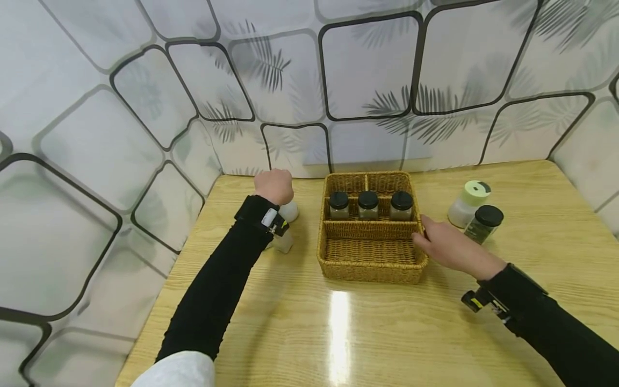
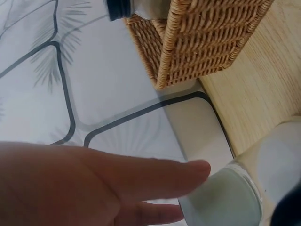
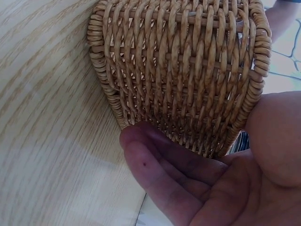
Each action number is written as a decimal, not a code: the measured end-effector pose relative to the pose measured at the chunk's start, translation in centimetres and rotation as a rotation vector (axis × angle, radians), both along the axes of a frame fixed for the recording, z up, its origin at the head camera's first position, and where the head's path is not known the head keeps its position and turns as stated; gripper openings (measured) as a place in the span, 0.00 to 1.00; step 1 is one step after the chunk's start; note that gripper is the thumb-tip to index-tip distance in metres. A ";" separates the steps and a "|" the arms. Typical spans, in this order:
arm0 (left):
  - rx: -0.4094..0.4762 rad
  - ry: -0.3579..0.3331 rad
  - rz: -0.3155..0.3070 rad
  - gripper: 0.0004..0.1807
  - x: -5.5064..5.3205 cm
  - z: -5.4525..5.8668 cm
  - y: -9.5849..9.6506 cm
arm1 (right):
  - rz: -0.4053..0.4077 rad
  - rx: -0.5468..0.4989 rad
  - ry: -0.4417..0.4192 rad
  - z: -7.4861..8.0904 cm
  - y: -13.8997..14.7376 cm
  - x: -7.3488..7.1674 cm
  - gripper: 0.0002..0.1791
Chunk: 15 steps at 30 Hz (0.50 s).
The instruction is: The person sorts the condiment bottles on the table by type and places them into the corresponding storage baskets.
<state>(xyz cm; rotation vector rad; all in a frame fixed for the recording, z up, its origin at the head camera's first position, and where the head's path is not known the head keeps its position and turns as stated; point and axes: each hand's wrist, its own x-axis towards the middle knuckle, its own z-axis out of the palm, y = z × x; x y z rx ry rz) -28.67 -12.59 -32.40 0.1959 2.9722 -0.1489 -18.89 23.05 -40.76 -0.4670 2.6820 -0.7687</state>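
A woven basket (image 1: pixel 369 271) with compartments stands on the table, three black-lidded jars (image 1: pixel 368 206) in a row inside. My right hand (image 1: pixel 447 244) grips its right side. The thumb lies over the rim, and the fingers (image 3: pixel 150 165) press along the outer wicker wall (image 3: pixel 174 70). My left hand (image 1: pixel 274 186) is left of the basket, beyond a white rounded container (image 1: pixel 288 211). In the left wrist view its thumb is straight, the tip right at the edge of a pale green lid (image 2: pixel 223 200). Most of its other fingers are hidden.
Right of the basket stand a white jar with a light green lid (image 1: pixel 474 196) and a black-lidded jar (image 1: pixel 485 223). A small pale object (image 1: pixel 283 243) sits below the left wrist. Patterned cloth (image 1: pixel 372 70) borders the table (image 1: pixel 377 333) at the back and left.
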 end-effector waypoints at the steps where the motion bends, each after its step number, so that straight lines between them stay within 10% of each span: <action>1: 0.000 0.003 0.000 0.16 0.0 0.0 0.0 | 0.000 0.000 -0.001 0.0 0.0 0.0 0.37; 15: 0.025 0.022 -0.008 0.13 -0.6 -0.5 -0.3 | 0.002 0.010 -0.015 0.1 0.0 -0.1 0.37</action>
